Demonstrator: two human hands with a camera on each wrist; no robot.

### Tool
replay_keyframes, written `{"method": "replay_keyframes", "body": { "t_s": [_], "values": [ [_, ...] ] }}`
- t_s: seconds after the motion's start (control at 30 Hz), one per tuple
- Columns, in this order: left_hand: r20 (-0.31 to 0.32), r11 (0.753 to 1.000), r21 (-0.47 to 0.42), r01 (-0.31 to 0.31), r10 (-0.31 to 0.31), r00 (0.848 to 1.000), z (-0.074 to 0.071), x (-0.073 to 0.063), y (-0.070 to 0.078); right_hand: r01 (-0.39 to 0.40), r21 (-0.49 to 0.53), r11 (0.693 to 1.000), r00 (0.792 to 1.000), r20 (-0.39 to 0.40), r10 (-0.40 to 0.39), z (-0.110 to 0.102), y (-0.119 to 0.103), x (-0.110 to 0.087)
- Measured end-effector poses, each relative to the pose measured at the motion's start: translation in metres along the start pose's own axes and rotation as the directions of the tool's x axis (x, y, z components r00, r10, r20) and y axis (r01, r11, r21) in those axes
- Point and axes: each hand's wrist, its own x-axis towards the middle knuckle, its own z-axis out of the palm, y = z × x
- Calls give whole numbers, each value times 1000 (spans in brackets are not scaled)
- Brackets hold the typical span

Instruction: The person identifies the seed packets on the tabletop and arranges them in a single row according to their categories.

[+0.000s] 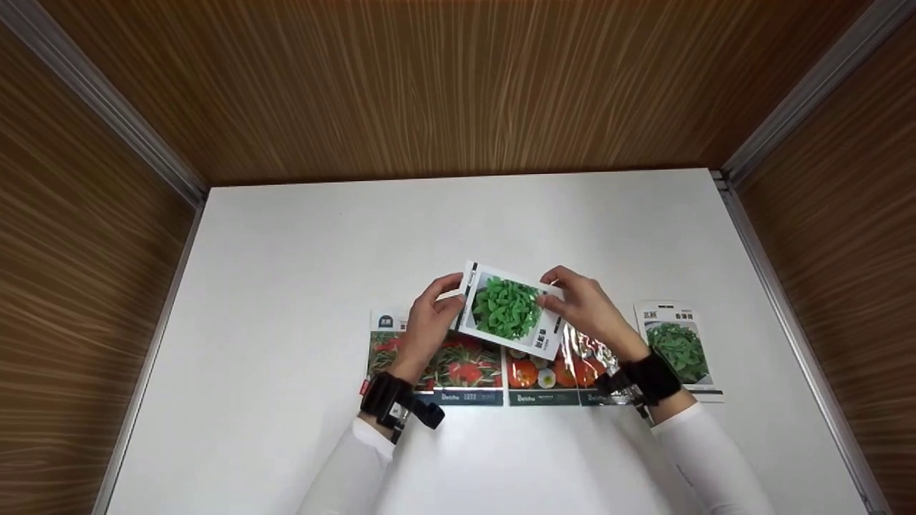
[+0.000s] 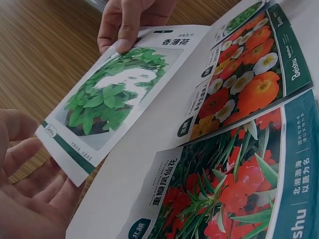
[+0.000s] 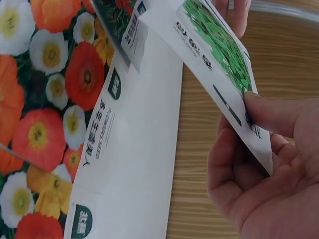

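Observation:
A white seed packet (image 1: pixel 507 309) with a green leafy plant picture is held up, tilted, over the row of packets. My right hand (image 1: pixel 592 311) pinches its titled end, thumb on the picture side and curled fingers behind, as the right wrist view shows. At the opposite end is my left hand (image 1: pixel 428 322); in the left wrist view its relaxed fingers (image 2: pixel 55 191) lie spread beside and behind the packet's bottom corner. Below, partly covered by the hands, lie a red-flower seed packet (image 1: pixel 469 373) and orange-poppy seed packets (image 1: pixel 542 377).
Another green-leaf seed packet (image 1: pixel 676 350) lies at the right, beside my right forearm. The white table (image 1: pixel 308 243) is bounded by wood-grain panels (image 1: pixel 458 86) at the back and both sides.

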Motion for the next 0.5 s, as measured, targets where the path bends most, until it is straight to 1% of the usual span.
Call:
{"method": "replay_keyframes", "body": {
  "t_s": [0.23, 0.33, 0.4, 0.5],
  "values": [
    [-25, 999, 8, 45, -45, 999, 1, 1, -4, 16, 23, 1000, 999, 34, -17, 5, -4, 2],
    [-31, 999, 6, 51, -51, 998, 3, 1, -5, 23, 21, 1000, 999, 30, -23, 6, -4, 2],
    [-43, 999, -2, 44, -44, 998, 5, 1, -7, 17, 21, 1000, 1000, 10, -17, 6, -3, 3],
    [-75, 999, -34, 26, -29, 997, 8, 0, -10, 7, 41, 999, 998, -60, -4, 6, 0, 2]
  ]
}}
